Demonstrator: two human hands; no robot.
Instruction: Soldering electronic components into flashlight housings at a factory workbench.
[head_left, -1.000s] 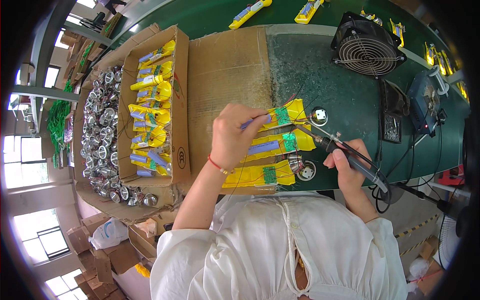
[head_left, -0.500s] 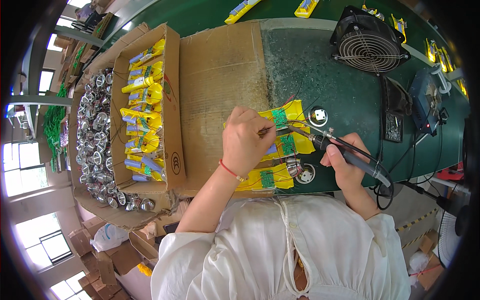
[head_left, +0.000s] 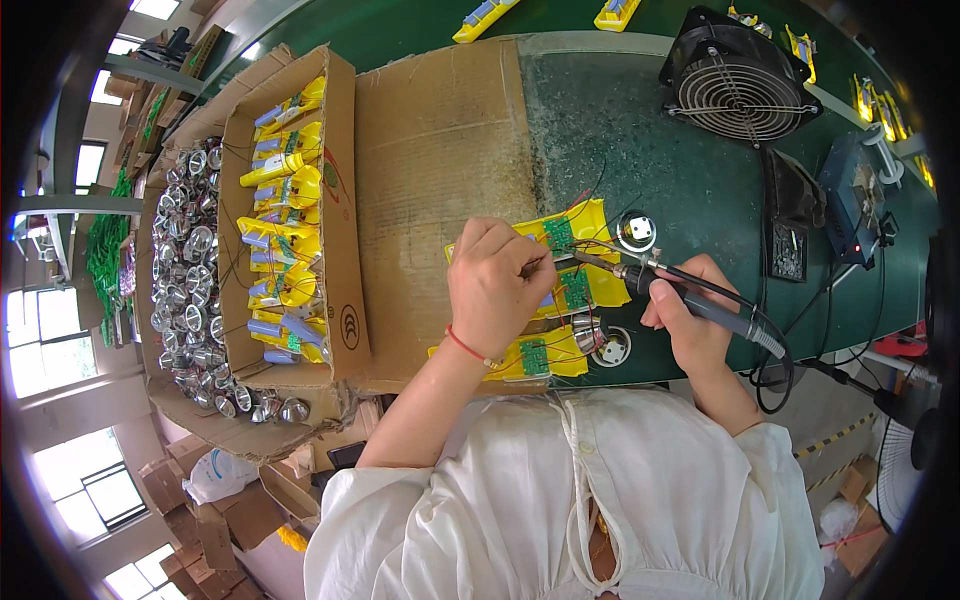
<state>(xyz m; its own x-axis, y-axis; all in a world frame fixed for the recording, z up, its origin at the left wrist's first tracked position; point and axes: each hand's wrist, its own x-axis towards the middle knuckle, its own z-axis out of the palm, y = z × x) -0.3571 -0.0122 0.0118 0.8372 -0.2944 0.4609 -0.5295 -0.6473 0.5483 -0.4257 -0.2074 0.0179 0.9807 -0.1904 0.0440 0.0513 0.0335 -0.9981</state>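
Observation:
My right hand (head_left: 690, 315) is wrapped round a soldering iron (head_left: 718, 314) with a dark grip, and a thin metal tube runs alongside it. The iron's tip points left, over the green circuit boards of the yellow casings. Beside that tip my left hand (head_left: 497, 282) is closed in a pinch; what its fingertips hold is too small to make out. Under and beside my hands lie several yellow casings (head_left: 607, 287) with a green circuit board (head_left: 574, 290) in each and thin wires. Silver lamp cups, one a reflector (head_left: 587, 333), sit at their right ends.
On the left stands a cardboard box (head_left: 347, 260) of yellow casings with purple cells, beside many silver reflectors (head_left: 200, 240). A black fan (head_left: 738, 90) is at the back right, near a blue soldering station (head_left: 850, 195). Cables (head_left: 785, 360) hang right of my right hand.
My left hand has shifted slightly right and down, still pinched. The soldering iron stays over the boards, its handle moved a little to the right.

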